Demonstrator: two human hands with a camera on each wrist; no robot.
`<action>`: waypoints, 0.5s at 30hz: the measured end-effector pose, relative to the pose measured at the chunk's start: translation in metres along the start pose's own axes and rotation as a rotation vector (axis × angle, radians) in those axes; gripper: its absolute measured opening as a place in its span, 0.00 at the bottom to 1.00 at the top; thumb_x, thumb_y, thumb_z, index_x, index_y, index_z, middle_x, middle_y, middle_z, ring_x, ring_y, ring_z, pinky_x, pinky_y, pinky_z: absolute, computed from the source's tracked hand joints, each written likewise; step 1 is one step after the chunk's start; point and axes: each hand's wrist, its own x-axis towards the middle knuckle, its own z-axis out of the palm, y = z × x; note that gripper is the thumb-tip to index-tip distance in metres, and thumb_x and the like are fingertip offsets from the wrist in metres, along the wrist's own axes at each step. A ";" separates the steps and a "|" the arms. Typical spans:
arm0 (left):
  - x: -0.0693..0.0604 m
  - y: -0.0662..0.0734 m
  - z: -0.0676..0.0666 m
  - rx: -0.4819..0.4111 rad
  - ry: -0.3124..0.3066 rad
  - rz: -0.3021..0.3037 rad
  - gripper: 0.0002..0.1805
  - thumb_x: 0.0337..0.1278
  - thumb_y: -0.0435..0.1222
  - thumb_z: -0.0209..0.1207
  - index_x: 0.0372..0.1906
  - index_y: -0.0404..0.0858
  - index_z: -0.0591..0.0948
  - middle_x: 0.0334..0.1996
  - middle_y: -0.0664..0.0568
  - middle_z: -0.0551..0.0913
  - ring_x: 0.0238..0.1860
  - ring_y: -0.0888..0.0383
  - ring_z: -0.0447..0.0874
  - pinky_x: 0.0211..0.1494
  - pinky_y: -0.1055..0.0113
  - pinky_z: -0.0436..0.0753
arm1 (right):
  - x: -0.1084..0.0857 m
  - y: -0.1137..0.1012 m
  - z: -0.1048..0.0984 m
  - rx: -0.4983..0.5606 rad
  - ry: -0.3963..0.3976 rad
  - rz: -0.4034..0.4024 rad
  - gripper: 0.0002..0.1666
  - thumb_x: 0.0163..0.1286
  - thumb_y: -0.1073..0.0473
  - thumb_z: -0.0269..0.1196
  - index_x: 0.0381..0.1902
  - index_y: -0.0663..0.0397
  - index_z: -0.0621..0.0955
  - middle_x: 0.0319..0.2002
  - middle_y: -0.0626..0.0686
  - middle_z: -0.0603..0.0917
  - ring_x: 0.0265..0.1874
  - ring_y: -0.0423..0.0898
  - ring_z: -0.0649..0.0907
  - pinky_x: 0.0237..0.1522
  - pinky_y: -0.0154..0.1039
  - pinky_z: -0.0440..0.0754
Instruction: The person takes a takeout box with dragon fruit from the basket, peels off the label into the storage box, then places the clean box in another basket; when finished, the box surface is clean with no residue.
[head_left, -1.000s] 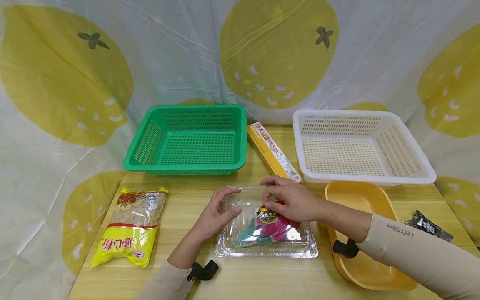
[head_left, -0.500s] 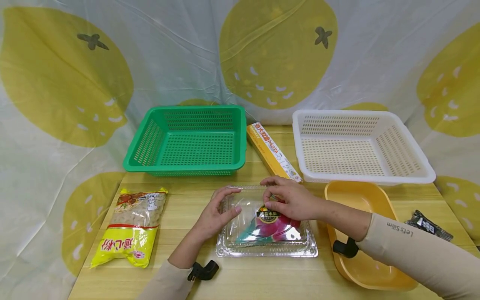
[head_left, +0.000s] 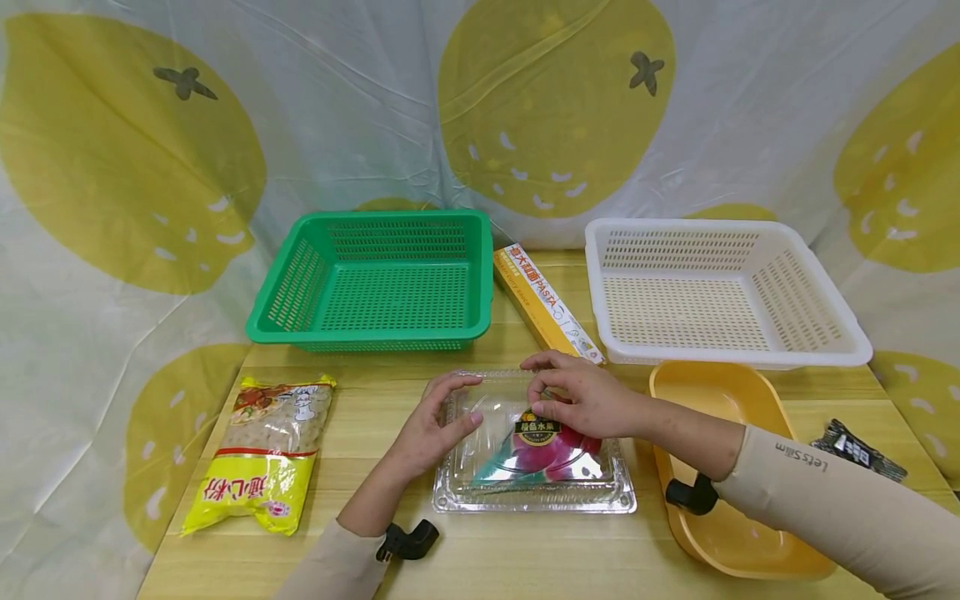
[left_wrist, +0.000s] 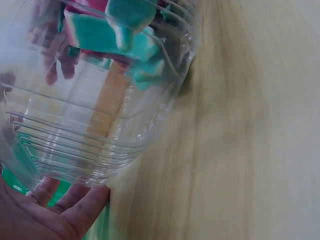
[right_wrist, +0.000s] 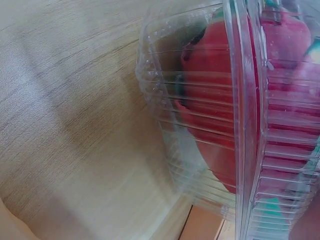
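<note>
A clear plastic clamshell box (head_left: pixel 461 475) lies closed on the table at the centre. Inside is a pink and green thing that looks like a dragon fruit (head_left: pixel 555 460), also visible in the right wrist view as a red body (right_wrist: pixel 212 105). On the lid sits a black and gold fruit sticker (head_left: pixel 537 430). Bent over the sticker's upper edge, my right hand (head_left: pixel 581 402) pinches there with thumb and index finger; the exact contact is partly hidden. My left hand (head_left: pixel 429 433) rests against the box's left side, thumb over the lid, fingers (left_wrist: pixel 87 207) fairly straight.
Behind stand a green basket (head_left: pixel 480 321) and a white basket (head_left: pixel 727 357), with a pasta box (head_left: pixel 543 304) between them. A yellow bag of pasta (head_left: pixel 262 454) lies left. An orange tub (head_left: pixel 701 542) is under my right forearm; a black packet (head_left: pixel 858 452) lies beyond it.
The sticker tilts slightly and its lettering shows more fully beneath my right fingers, which have shifted very little. My left hand and the box stay in place.
</note>
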 end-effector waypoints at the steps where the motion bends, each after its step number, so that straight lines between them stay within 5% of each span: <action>1: 0.000 0.000 0.000 0.001 0.000 0.002 0.27 0.63 0.32 0.65 0.67 0.43 0.75 0.73 0.40 0.62 0.75 0.38 0.58 0.76 0.32 0.56 | 0.000 0.000 0.000 0.006 -0.001 0.000 0.07 0.74 0.52 0.64 0.35 0.30 0.81 0.69 0.51 0.76 0.67 0.59 0.76 0.67 0.64 0.72; 15: 0.001 -0.002 0.000 -0.005 -0.003 0.000 0.27 0.64 0.33 0.65 0.68 0.43 0.75 0.73 0.40 0.62 0.75 0.39 0.58 0.76 0.34 0.56 | 0.001 0.002 0.000 0.064 -0.005 0.005 0.07 0.73 0.55 0.64 0.34 0.33 0.81 0.69 0.53 0.76 0.68 0.58 0.75 0.68 0.63 0.72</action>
